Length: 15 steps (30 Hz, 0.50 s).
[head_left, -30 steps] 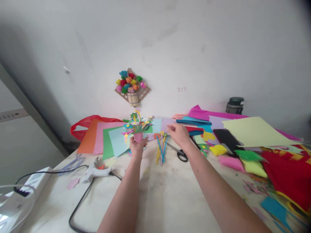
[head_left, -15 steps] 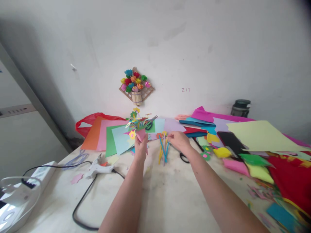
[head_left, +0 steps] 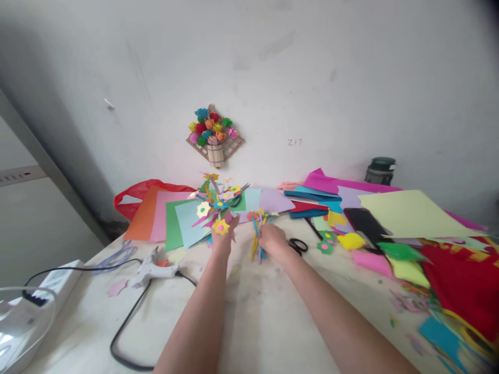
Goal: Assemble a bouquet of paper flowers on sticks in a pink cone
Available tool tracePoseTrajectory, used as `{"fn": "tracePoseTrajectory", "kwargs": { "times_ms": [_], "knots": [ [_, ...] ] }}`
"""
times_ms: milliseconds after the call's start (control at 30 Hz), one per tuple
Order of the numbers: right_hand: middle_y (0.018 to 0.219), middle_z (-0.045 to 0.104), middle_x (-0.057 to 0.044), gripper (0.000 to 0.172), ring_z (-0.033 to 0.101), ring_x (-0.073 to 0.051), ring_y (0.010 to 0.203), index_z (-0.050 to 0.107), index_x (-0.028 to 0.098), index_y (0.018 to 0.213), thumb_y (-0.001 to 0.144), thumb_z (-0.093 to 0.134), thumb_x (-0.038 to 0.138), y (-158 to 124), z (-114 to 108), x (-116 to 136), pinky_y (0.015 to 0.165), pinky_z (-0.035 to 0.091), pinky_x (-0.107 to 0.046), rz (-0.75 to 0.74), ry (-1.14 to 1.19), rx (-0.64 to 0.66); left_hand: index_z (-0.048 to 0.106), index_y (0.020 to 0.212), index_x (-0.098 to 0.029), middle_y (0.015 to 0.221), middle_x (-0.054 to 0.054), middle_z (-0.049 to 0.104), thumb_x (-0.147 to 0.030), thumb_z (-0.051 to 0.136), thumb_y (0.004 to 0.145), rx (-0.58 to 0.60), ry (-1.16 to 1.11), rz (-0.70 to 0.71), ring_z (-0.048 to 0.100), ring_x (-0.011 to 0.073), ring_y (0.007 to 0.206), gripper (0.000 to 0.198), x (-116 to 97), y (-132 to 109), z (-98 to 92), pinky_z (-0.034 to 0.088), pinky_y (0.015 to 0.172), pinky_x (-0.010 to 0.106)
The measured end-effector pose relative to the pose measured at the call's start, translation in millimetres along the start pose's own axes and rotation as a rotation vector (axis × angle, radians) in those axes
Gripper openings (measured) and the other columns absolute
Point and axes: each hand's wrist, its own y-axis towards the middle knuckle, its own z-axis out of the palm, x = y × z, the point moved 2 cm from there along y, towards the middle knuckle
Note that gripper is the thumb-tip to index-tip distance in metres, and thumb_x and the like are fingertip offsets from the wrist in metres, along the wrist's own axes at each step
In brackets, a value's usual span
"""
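Observation:
My left hand (head_left: 222, 244) is wrapped round the base of a bunch of paper flowers (head_left: 221, 227). Their flower heads are yellow, white, green and pink, spreading above the fist, with pink paper at the base. My right hand (head_left: 272, 238) has its fingers pinched together over several loose paper flowers (head_left: 255, 234) with thin blue, yellow and purple stems, lying on the table. It covers part of the stems, so what lies between the fingertips is hidden. Black-handled scissors (head_left: 298, 245) lie just right of that hand.
A white glue gun (head_left: 150, 270) with a black cord lies at left, near a power strip (head_left: 54, 291). Coloured paper sheets (head_left: 191, 221) line the back. At right are a phone (head_left: 364, 223), small coloured packets (head_left: 374, 262) and red cloth (head_left: 463, 285). A flower ornament (head_left: 215, 137) hangs on the wall.
My right hand has moved left and down over the loose stems. The bunch in my left hand has tipped, so its flower heads face me more. The view has shifted slightly.

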Motion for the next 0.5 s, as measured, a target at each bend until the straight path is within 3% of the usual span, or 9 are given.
{"fn": "tracePoseTrajectory", "kwargs": {
  "times_ms": [233, 500],
  "knots": [
    [0.100, 0.068, -0.020, 0.030, 0.064, -0.028, 0.097, 0.068, 0.010, 0.102, 0.076, 0.053, 0.009, 3, 8, 9, 0.075, 0.050, -0.032, -0.024, -0.046, 0.024, 0.057, 0.069, -0.016, 0.067, 0.000, 0.056, -0.028, 0.078, 0.054, -0.026, -0.089, -0.049, 0.055, 0.0133, 0.065, 0.028, 8, -1, 2.2, 0.049, 0.062, 0.029],
    [0.098, 0.069, -0.019, 0.027, 0.064, -0.028, 0.098, 0.069, 0.011, 0.099, 0.079, 0.050, 0.012, -3, 7, 13, 0.076, 0.049, -0.031, -0.061, -0.060, 0.015, 0.062, 0.079, -0.016, 0.079, 0.004, 0.066, -0.019, 0.077, 0.049, 0.050, -0.182, -0.034, 0.062, 0.0171, 0.073, 0.033, 4, -6, 6.7, 0.052, 0.065, 0.029]
  ]
}}
